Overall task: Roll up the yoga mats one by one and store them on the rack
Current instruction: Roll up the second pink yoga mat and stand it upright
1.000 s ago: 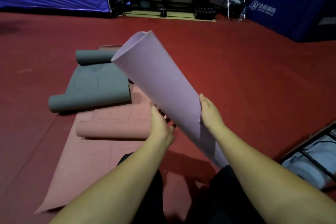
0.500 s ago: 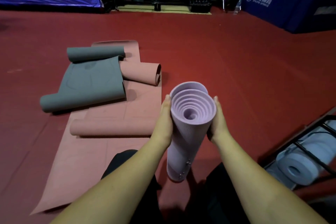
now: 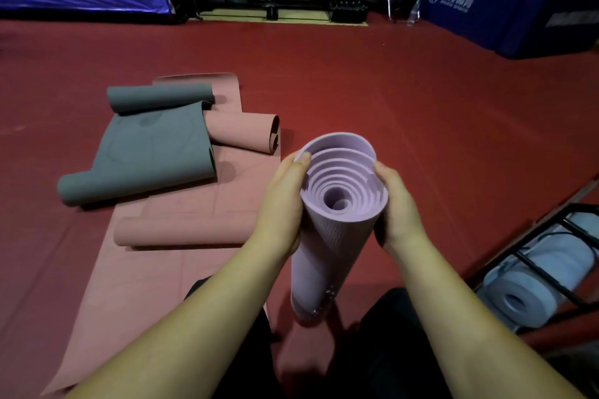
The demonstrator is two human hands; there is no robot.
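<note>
With the lilac mat (image 3: 327, 256) standing on end on the floor between the left hand (image 3: 285, 204) and the right hand (image 3: 397, 207), both curled around its top, better press the stepped coils down level before carrying it to the rack (image 3: 547, 272) on the right.

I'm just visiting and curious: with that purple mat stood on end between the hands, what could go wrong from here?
1. The purple mat is rolled unevenly, its inner layers sunk like a funnel. It could telescope further or loosen when lifted.
2. The left hand and right hand hold only its top end, so the bottom might swing or slip.
3. The rack already holds a blue roll, so a loose, fat roll may fit poorly.
</note>
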